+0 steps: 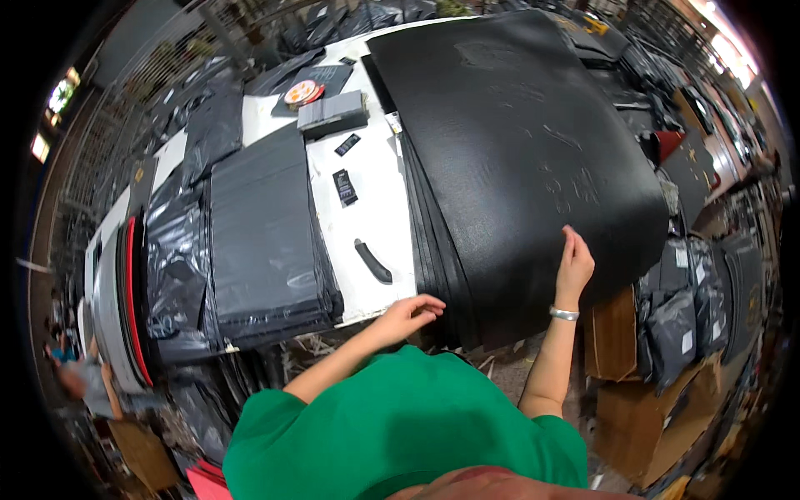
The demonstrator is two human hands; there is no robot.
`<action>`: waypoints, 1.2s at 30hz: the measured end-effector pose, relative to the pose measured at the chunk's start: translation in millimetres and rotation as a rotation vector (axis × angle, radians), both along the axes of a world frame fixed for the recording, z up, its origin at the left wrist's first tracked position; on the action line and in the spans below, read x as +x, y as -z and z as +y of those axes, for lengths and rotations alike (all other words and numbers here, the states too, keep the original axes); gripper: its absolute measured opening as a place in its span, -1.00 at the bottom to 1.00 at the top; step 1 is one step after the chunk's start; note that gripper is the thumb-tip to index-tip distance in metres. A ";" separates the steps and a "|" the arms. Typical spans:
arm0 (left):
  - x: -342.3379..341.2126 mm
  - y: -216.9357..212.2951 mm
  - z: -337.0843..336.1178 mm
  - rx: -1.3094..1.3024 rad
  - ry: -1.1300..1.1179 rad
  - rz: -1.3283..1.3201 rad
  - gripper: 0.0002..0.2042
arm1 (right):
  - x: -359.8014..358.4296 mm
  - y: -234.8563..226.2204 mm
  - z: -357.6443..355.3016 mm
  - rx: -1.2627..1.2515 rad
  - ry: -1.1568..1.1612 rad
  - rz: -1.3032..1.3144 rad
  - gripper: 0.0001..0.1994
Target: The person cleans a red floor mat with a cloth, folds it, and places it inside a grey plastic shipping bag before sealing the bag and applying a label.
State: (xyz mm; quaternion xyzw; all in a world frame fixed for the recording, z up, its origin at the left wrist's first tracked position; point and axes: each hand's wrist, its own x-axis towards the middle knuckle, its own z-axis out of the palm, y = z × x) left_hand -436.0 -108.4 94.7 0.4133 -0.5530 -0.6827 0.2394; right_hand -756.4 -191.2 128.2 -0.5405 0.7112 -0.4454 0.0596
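A large stack of black leather-like sheets [517, 158] covers the right half of the white table [385, 218], its top sheet creased and glossy. My right hand [575, 265], with a silver bracelet at its wrist, is over the near right part of the top sheet. Its fingers point away from me, with nothing visible in them. My left hand [408, 317] is at the near table edge beside the stack's left corner, fingers loosely bent and apart from anything I can see. Just beyond it lies a black curved-handled cutter [373, 262].
Left of the cutter is a pile of dark plastic bags [258, 225]. Black labels [344, 187], a grey stack of small pieces [333, 112] and a round roll [302, 92] lie farther back. Cardboard boxes [611, 337] stand at the right; another person [87, 383] is far left.
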 end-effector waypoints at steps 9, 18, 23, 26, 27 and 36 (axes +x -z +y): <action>-2.3 28.4 -156.7 -0.120 -0.319 -0.059 -0.60 | -23.2 96.0 -25.1 0.162 -0.109 0.550 -0.60; -16.2 115.0 -264.0 0.028 -0.774 0.048 -0.39 | -5.7 78.5 -65.9 0.213 -0.084 0.264 -0.76; -19.2 72.1 -258.2 -0.326 -0.680 -0.132 -0.42 | 85.6 55.4 -152.3 0.255 -0.319 -0.101 -0.73; -30.4 46.1 -260.0 -0.240 -0.743 0.009 -0.44 | 169.3 31.9 -222.7 0.286 -0.610 -0.123 -0.67; -29.0 36.5 -262.2 -0.236 -0.715 0.020 -0.47 | 189.8 26.5 -242.2 0.306 -0.645 -0.078 -0.62; -14.9 33.4 -276.1 -0.307 -0.584 -0.005 -0.53 | 227.4 33.9 -337.9 0.387 -0.585 0.433 -0.51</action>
